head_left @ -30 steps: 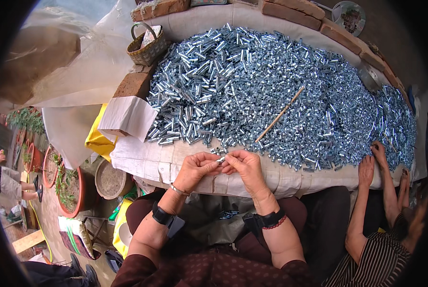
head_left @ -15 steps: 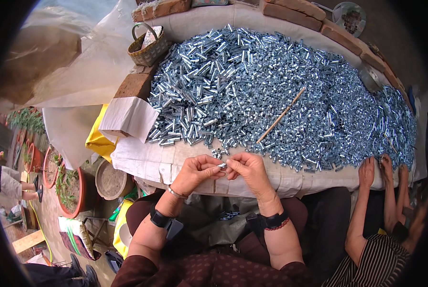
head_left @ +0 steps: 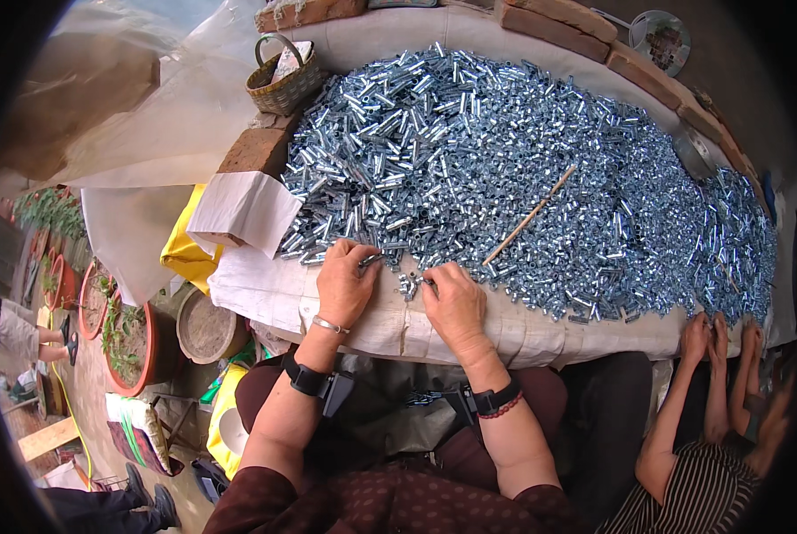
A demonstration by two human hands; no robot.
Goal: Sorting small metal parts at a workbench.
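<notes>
A wide heap of shiny metal tubes (head_left: 389,133), longer on the left and shorter toward the right, covers the pale cloth (head_left: 376,316). My left hand (head_left: 343,287) is at the heap's near edge, with thumb and fingers closed on a dark metal tube (head_left: 372,260). To its right, my right hand (head_left: 456,307) rests low over the cloth, fingertips pinched together. Whatever is in that pinch is too small to make out. Between the two hands lies a small cluster of short metal pieces (head_left: 407,285).
A thin wooden stick (head_left: 530,216) lies across the heap. Bricks (head_left: 652,76) edge the far side; a wicker basket (head_left: 284,84) stands at the back left. Co-workers' hands (head_left: 703,336) are at the right edge. Potted plants (head_left: 131,351) stand on the floor at left.
My hands were together over the cloth, holding a small metal piece. Now they are apart and farther forward, the left at the heap's edge, the right beside the small cluster.
</notes>
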